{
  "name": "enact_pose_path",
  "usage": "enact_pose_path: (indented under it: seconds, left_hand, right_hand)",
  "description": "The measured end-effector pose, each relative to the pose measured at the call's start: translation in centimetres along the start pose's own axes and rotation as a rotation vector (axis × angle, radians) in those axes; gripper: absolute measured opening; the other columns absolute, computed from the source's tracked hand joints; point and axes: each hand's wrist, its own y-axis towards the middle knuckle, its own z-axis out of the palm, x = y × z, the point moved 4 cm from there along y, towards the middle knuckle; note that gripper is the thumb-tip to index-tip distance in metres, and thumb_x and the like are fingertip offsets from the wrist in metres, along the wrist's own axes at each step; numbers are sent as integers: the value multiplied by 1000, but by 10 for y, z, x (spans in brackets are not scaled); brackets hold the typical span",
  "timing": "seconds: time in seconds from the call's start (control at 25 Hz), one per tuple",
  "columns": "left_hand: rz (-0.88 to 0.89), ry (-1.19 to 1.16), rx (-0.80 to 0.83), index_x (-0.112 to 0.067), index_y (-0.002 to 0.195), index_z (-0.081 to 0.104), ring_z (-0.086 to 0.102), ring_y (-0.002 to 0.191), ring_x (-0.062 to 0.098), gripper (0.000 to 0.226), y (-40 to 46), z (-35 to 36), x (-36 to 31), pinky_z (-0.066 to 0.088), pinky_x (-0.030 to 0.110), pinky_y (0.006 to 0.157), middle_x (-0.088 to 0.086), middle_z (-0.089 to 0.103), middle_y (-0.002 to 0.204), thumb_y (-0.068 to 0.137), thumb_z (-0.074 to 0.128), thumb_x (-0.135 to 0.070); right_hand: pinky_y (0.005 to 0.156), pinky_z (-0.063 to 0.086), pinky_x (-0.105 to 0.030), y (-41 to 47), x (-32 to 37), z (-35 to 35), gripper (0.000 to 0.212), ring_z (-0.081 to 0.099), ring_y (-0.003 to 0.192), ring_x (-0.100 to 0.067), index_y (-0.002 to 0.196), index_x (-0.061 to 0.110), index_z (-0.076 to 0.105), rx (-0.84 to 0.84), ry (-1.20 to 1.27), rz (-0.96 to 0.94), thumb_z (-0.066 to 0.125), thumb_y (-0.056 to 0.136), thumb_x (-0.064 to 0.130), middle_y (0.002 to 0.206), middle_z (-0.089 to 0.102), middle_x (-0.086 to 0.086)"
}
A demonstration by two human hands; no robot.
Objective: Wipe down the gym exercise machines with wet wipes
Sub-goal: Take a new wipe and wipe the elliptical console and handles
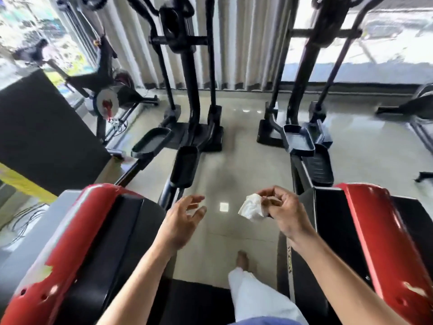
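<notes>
Both my hands hang between the red-shrouded elliptical machines (70, 242): right hand (284, 213) pinching a crumpled white wet wipe (251, 208) ready for wiping, left hand (181, 222) loose-fingered, empty.

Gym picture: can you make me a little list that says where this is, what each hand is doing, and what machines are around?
place: gym with a shiny tiled floor
left hand: open, holding nothing
right hand: pinching a crumpled white wipe
near left: red and black machine cover
near right: red and black machine cover
ahead: two black elliptical machines
far left: exercise bike
wiping now: no, wipe is touching no machine
</notes>
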Motion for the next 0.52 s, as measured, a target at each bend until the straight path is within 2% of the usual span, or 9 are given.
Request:
enact_pose_path:
  seconds: [0.12, 0.24, 0.32, 0.4, 0.52]
  left_hand:
    - [75, 42, 119, -45, 115, 63, 66, 110, -2, 26, 95, 25, -27, 54, 21, 93, -17, 68, 120, 99, 68, -26]
    - [132, 82, 145, -46, 114, 63, 66, 106, -3, 25, 190, 30, -67, 57, 32, 95, -18, 68, 118, 98, 68, -27]
    - [198, 96, 124, -47, 116, 63, 66, 105, -4, 24, 258, 31, -106, 58, 36, 95, -20, 66, 118, 99, 67, -30]
    - [260, 62, 81, -43, 120, 65, 64, 106, -7, 25, 318, 34, -141, 57, 34, 96, -22, 66, 120, 99, 67, -31]
    - [326, 66, 91, -42, 127, 63, 63, 109, -9, 30, 386, 43, -171, 56, 35, 99, -25, 65, 123, 98, 65, -36]
  right_hand:
    - [86, 60, -43, 76, 4, -28, 17, 75, 91, -19, 93, 22, 78, -111, 91, 15, 71, 92, 7, 95, 79, -3]
    - [90, 56, -42, 145, 24, -60, 12, 71, 88, -16, 94, 12, 76, -203, 178, 38, 68, 94, 4, 93, 78, -4]
    - [88, 56, -40, 198, 42, -80, 10, 69, 85, -17, 93, 7, 75, -223, 197, 19, 69, 92, -1, 87, 77, -4]
    - [84, 58, -37, 250, 60, -94, 12, 68, 82, -18, 93, 1, 72, -221, 199, -4, 68, 89, -9, 82, 75, -6]
    - [72, 55, -21, 320, 92, -105, 21, 69, 80, -10, 94, 5, 70, -236, 144, -76, 67, 86, -14, 83, 76, -1]
